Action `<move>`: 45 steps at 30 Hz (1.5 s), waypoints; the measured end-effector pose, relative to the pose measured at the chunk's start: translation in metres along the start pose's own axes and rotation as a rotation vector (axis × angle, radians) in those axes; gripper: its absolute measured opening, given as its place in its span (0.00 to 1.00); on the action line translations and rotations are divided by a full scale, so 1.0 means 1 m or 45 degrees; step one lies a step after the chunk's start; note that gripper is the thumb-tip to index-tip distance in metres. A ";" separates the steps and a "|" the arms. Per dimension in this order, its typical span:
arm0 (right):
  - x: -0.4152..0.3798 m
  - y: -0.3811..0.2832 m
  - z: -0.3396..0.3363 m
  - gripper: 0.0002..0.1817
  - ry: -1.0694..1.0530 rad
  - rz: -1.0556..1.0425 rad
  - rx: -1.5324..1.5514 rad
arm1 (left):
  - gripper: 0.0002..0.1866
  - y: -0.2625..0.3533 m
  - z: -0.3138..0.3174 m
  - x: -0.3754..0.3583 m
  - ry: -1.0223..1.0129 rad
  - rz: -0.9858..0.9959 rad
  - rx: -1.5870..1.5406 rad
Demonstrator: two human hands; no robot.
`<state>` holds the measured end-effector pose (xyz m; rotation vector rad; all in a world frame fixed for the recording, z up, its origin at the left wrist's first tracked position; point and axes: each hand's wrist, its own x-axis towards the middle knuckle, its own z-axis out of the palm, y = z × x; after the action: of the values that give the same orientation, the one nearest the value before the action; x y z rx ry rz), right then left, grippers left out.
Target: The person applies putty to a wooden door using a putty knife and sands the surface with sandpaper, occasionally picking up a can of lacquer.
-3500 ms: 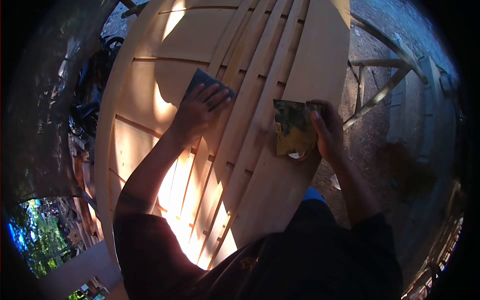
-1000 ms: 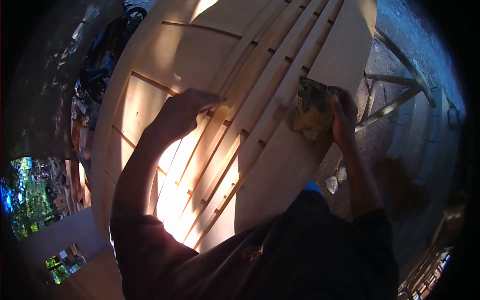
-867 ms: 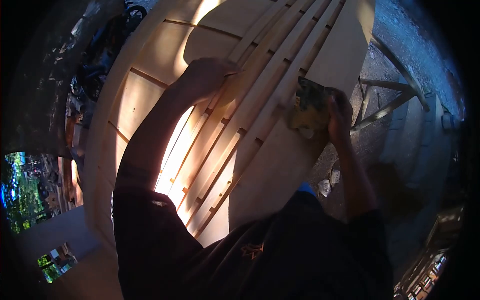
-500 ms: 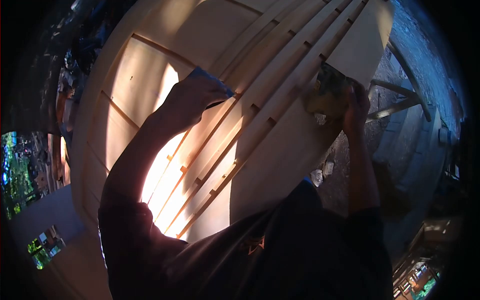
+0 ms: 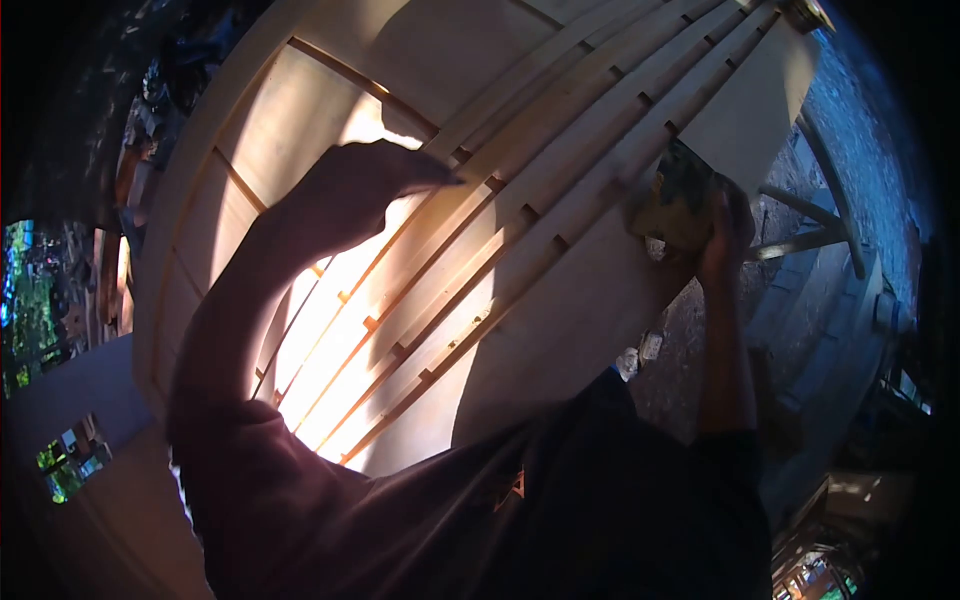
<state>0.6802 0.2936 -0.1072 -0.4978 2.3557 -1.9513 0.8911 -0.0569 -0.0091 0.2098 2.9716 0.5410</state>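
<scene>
My left hand is closed over the pale wooden strips, its fingers bent down near a slot. A small dark tip shows at its fingertips, but whatever it grips is mostly hidden. On the right, my right hand grips the edge of a mottled yellow and dark piece, which lies over the shaded wooden panel. Long parallel strips with small dark notches run diagonally across the curved wooden structure between my hands.
A curved wooden rim bounds the structure on the left. Strong sunlight falls on the lower strips. Dark wooden braces stand at the right, beyond the panel's edge. A yellowish object sits at the top right.
The blue piece seen under my left hand before no longer shows. The view has shifted slightly, and my left hand appears a little lower and to the left. My right hand still grips the mottled piece.
</scene>
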 end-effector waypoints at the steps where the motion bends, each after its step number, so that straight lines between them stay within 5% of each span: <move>1: 0.001 -0.001 0.001 0.17 0.009 -0.009 -0.032 | 0.28 -0.002 -0.001 0.022 0.058 0.051 -0.001; 6: 0.002 -0.001 0.001 0.18 0.022 0.028 0.097 | 0.23 -0.005 0.005 0.101 -0.121 -0.063 0.130; 12: 0.001 -0.005 0.002 0.17 -0.050 -0.003 0.199 | 0.22 0.009 0.015 0.033 -0.158 -0.003 0.047; 15: 0.001 -0.005 0.003 0.16 -0.053 0.013 0.220 | 0.23 0.005 -0.011 0.018 -0.173 -0.188 -0.233; 16: 0.002 -0.005 0.003 0.16 -0.040 0.019 0.226 | 0.22 0.015 -0.030 0.027 -0.117 -0.554 -0.439; 21: 0.002 -0.008 0.002 0.17 -0.004 0.016 -0.009 | 0.25 -0.034 -0.028 0.057 -0.001 -0.790 -1.127; 25: 0.002 -0.011 0.004 0.18 0.012 -0.006 -0.046 | 0.23 -0.058 -0.015 0.082 -0.146 -0.942 -1.212; 40: 0.002 -0.008 0.001 0.17 -0.035 0.103 0.178 | 0.23 -0.078 -0.003 0.101 -0.414 -0.838 -1.341; 45: 0.000 -0.008 0.002 0.15 -0.060 0.064 0.245 | 0.19 -0.066 -0.006 0.108 -0.202 -0.912 -1.255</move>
<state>0.6827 0.2903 -0.0996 -0.4615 2.1033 -2.0900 0.7764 -0.1033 -0.0360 -0.7936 2.0482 1.5965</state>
